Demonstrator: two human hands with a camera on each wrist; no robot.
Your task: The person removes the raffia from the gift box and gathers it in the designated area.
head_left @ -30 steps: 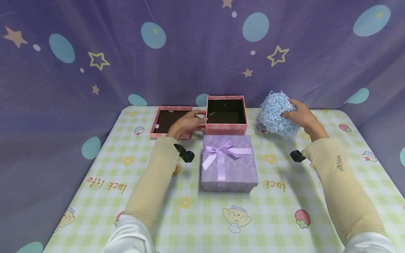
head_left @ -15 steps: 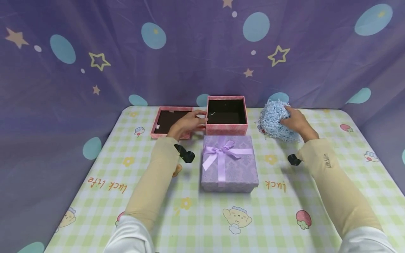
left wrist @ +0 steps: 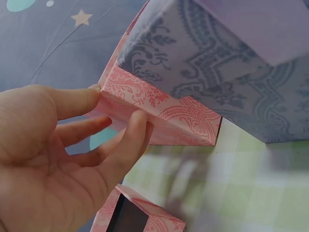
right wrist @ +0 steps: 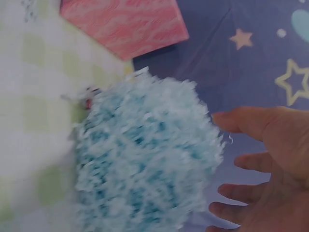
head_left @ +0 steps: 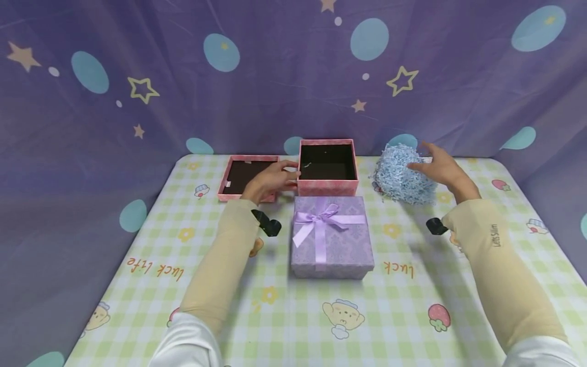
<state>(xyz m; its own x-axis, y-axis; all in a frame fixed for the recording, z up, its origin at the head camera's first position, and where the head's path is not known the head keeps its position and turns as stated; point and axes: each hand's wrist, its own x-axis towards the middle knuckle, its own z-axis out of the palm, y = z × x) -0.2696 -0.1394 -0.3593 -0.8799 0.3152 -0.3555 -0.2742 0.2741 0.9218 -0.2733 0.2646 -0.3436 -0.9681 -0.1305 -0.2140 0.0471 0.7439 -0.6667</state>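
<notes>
An uncovered pink patterned box (head_left: 327, 188) with a dark inside stands at the back middle. My left hand (head_left: 273, 178) is at its left side, the fingertips (left wrist: 140, 121) touching its wall with fingers relaxed. A heap of shredded light-blue paper (head_left: 400, 176) lies on the cloth to the right of that box. Just right of the heap, my right hand (head_left: 441, 167) holds nothing, its fingers spread. In the right wrist view the thumb tip reaches the edge of the paper (right wrist: 149, 150); the other fingers stand beside it.
In front of the pink box sits a closed purple gift box (head_left: 341, 262) with a lilac ribbon bow (head_left: 321, 218). An upturned pink lid (head_left: 249, 176) lies left of the pink box, partly behind the left hand. A purple curtain (head_left: 284, 92) hangs behind the checked tablecloth (head_left: 394, 316).
My right hand set the shredded paper down on the cloth, let go, and drew back to the right with fingers spreading. The left hand and the boxes have stayed put.
</notes>
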